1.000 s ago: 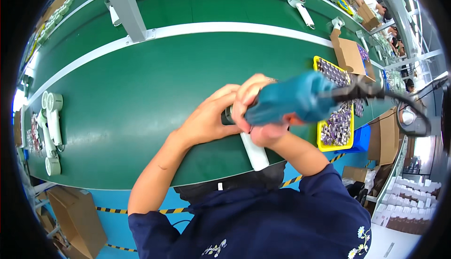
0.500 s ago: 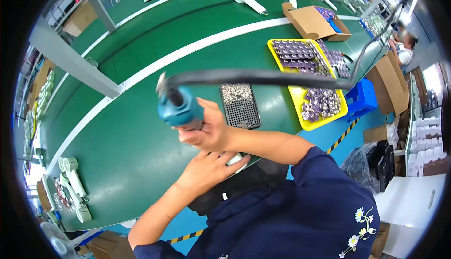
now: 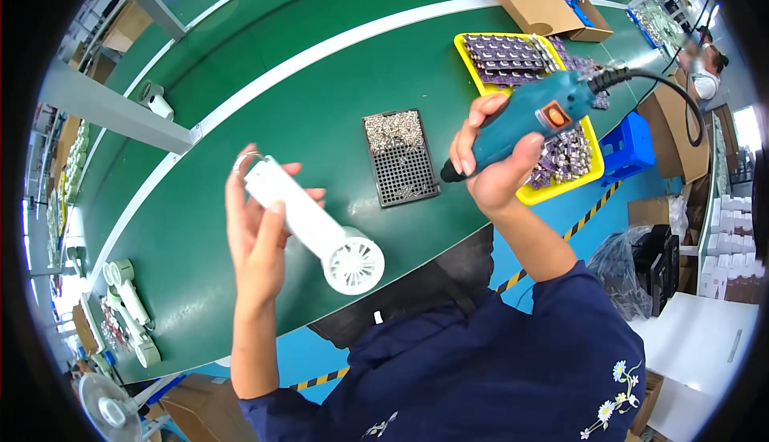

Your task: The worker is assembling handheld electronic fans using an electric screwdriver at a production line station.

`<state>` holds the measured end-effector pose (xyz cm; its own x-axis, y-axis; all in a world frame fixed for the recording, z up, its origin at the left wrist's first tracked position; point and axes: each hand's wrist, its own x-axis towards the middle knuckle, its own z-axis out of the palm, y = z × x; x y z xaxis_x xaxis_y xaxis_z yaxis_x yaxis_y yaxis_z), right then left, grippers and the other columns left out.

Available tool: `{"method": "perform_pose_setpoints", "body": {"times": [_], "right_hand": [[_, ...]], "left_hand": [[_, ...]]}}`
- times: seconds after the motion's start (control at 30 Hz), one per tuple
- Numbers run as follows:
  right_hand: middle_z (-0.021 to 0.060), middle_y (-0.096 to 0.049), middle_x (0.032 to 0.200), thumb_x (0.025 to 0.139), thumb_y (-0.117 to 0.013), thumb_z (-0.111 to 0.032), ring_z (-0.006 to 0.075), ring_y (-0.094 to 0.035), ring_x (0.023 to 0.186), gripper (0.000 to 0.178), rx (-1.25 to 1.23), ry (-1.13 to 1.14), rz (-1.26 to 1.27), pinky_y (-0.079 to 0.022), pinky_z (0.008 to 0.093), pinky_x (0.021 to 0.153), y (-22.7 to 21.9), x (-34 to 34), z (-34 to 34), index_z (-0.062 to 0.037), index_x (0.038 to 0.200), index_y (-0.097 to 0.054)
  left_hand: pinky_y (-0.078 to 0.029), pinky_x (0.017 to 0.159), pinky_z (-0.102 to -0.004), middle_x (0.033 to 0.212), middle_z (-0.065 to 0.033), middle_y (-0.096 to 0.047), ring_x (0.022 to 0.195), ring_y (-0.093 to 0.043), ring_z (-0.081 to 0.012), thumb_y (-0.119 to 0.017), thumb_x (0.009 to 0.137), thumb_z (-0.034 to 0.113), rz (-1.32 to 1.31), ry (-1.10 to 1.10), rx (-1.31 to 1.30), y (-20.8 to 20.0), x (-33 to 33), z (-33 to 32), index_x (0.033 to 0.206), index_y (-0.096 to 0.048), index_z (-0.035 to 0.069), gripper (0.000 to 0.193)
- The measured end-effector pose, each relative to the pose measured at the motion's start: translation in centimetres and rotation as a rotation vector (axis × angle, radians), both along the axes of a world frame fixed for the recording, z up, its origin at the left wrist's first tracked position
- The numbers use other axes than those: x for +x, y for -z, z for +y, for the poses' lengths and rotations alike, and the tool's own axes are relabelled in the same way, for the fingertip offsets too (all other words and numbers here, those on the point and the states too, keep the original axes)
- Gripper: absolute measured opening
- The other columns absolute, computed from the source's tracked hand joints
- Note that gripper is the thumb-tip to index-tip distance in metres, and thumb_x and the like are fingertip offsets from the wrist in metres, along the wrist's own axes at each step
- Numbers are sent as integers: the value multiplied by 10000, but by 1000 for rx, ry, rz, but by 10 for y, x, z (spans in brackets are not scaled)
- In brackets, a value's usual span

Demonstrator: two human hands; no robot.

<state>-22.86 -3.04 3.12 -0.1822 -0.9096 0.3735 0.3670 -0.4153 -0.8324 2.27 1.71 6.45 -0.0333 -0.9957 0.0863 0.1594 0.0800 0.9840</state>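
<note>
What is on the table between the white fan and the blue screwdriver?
In the head view, a black screw tray lies on the green belt between the fan and the screwdriver.

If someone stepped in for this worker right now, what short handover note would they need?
Left hand: holds a white plastic handheld fan above the green table, round head toward the person.
Right hand: grips a teal corded electric screwdriver, tip clear of the fan.
Black perforated screw tray lies between the hands; yellow tray of small purple parts sits behind it.
Done: fan and driver both in hand.
Left: probably driving screws; none visibly seated.
</note>
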Motion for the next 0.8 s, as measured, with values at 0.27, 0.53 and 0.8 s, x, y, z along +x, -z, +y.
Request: {"method": "perform_pose_setpoints", "body": {"times": [0.27, 0.53, 0.8], "right_hand": [[26, -455, 900, 798, -452, -747, 89, -368, 394, 693, -71, -42, -195, -302, 235, 347, 1, -2, -1, -104, 1057, -460], [19, -453, 900, 925, -399, -574, 72, -352, 417, 499, 79, -18, -485, -286, 208, 357, 23, -20, -6, -89, 1034, -451], [9, -472, 887, 886, -425, -634, 81, -355, 410, 559, 35, 64, -476, -291, 231, 363, 7, -14, -11, -95, 1024, -479]], "left_hand": [[-509, 881, -418, 1202, -177, -506, 1036, -605, -293, -492, 890, 26, 209, 146, 134, 40, 7, 1, 1438, -181, 80, 632], [-465, 963, -416, 1276, -194, -501, 1157, -547, -288, -566, 870, -32, 151, 228, -6, 23, 19, 1, 1368, -321, 38, 559], [-473, 857, -328, 1092, -142, -591, 969, -584, -196, -580, 837, 24, -51, 48, 271, 46, 38, -30, 1314, -363, 49, 525]]}}
